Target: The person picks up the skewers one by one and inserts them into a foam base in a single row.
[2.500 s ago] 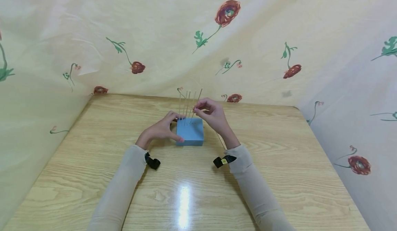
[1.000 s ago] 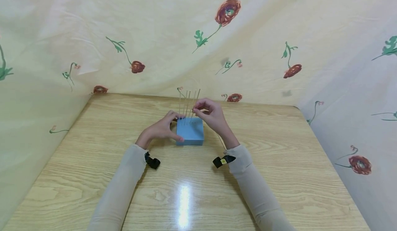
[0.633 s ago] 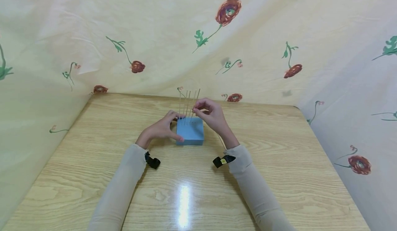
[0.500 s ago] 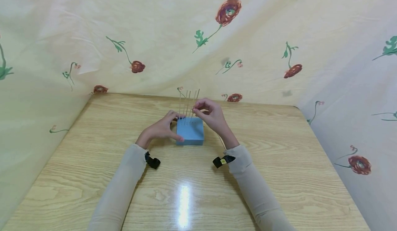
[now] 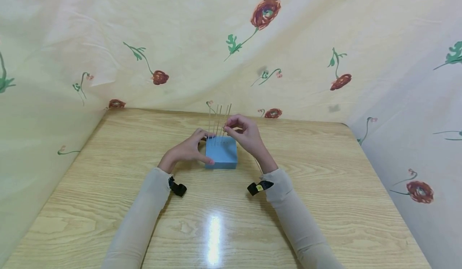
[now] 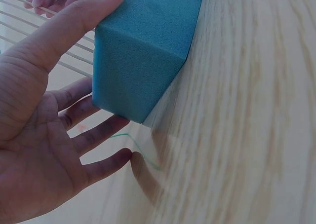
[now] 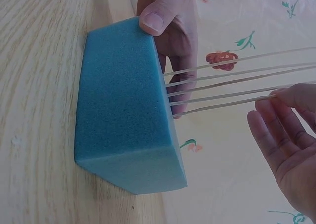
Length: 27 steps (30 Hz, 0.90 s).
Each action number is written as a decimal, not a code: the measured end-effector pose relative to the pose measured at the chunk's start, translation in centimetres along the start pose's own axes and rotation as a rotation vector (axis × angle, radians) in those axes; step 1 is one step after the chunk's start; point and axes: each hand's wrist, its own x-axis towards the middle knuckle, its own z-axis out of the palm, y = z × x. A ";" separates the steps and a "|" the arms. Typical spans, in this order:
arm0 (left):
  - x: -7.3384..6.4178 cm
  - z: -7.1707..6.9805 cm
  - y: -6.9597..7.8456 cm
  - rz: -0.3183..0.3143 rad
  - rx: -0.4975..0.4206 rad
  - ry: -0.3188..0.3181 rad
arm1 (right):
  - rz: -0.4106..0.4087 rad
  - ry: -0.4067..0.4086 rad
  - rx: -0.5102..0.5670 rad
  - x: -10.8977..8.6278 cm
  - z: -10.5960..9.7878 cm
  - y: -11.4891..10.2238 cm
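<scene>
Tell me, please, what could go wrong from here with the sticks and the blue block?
The held stick is thin and leans, so it might bend or snap if the right grip pushes sideways. The neighbouring stick runs close to that grip and could be knocked. The left grip holds the blue block only towards one end, so the block might turn.

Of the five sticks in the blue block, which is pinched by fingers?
The lowest stick in the right wrist view: the right hand pinches it, while the others show no grip.
</scene>
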 end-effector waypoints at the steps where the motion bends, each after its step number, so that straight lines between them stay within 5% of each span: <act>1: 0.0 0.0 0.0 -0.002 0.000 0.000 | 0.000 -0.001 0.003 -0.1 0.0 -0.4; 5: 0.1 0.0 0.0 -0.013 -0.003 0.004 | -0.009 -0.005 0.006 -0.3 0.0 -1.6; 27: 0.2 -0.1 -0.2 -0.011 -0.011 0.000 | -0.001 -0.029 0.056 -0.2 -0.1 -1.0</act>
